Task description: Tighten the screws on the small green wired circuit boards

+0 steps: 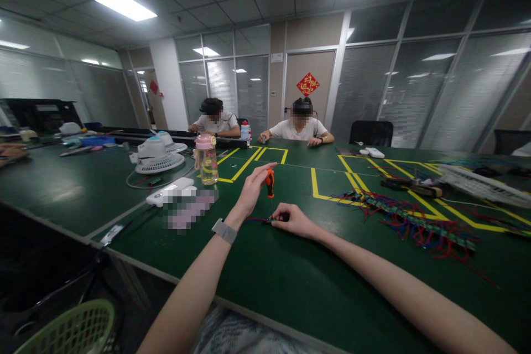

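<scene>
My left hand (pixel 254 188) is at the orange and black handle of an upright screwdriver (pixel 270 182), fingers wrapped against its side and top. The screwdriver's thin shaft points down at a small green circuit board (pixel 269 220) on the green table (pixel 249 276). My right hand (pixel 292 220) pinches the board's right side, its fingertips beside the screwdriver tip. Red and blue wires (pixel 255 220) run left from the board. Whether the tip touches the board is too small to tell.
A pink-lidged bottle (pixel 206 163), a white power strip (pixel 170 192) and white fan parts (pixel 160 160) stand left. A long row of wired boards (pixel 418 224) lies right. Two people (pixel 213 121) sit across the table. A green basket (pixel 70 332) is below the edge.
</scene>
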{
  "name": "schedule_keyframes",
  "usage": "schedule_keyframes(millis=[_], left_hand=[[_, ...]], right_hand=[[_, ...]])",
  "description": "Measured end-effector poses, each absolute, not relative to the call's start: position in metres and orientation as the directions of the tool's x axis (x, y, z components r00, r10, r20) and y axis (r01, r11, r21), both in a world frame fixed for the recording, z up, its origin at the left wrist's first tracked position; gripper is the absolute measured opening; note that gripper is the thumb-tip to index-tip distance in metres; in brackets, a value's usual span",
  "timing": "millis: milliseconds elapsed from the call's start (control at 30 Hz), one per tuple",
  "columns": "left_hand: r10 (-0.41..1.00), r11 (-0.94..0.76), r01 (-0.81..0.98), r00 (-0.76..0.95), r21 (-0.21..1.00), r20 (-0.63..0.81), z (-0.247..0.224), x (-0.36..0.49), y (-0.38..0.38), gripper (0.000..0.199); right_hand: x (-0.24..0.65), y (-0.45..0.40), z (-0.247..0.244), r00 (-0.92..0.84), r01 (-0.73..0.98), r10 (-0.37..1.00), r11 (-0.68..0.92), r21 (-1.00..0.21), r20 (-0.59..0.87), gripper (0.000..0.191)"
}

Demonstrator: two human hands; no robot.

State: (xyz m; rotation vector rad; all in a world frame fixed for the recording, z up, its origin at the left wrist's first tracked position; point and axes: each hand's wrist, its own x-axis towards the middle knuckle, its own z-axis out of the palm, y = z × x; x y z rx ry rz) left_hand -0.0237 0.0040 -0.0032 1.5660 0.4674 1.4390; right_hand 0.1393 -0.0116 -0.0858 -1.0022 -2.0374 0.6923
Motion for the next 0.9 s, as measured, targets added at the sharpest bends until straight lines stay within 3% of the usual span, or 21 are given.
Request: schedule_keyframes(millis=[133,333,500,567,767,900], left_hand=[[0.807,-0.413,-0.363,0.279,0.835,0.521,-0.003,-0.0232,0.0032,0.038],[0.772,-0.598,-0.147,0.155,0.788,0.616,-0.0022,-0.0263,0.0034,0.025],[0.789,-0.451,-0.362,0.265,0.816,0.554,-0.0033,-0.0229,0.0034,0.034],[0.806,-0.435,-0.373,0.245,0.819,0.54,-0.0038,-0.023,0.0038,0.037],[0.778,-0.606,-0.118,0.116,0.786,0.618,-0.0048,-0.026,0.0062,0.028],[0.8,-0.498,-0.267,0.226,0.825,0.556,-0.0058,-0.0229,0.0057,0.038]], right_hand=[[0.1394,-0.011,-0.0871,-0.411,0.416,0.826,0.547,-0.727,0.386,0.012],[0.1396,-0.0121,-0.0861,-0.414,0.414,0.826,0.546,-0.729,0.383,0.012],[0.1393,-0.013,-0.0855,-0.408,0.418,0.83,0.54,-0.731,0.379,0.012],[0.1392,-0.0134,-0.085,-0.409,0.422,0.83,0.54,-0.728,0.378,0.012],[0.139,-0.0158,-0.0817,-0.405,0.441,0.836,0.534,-0.722,0.371,0.01],[0.1385,-0.0165,-0.0808,-0.407,0.447,0.836,0.534,-0.718,0.369,0.01]])
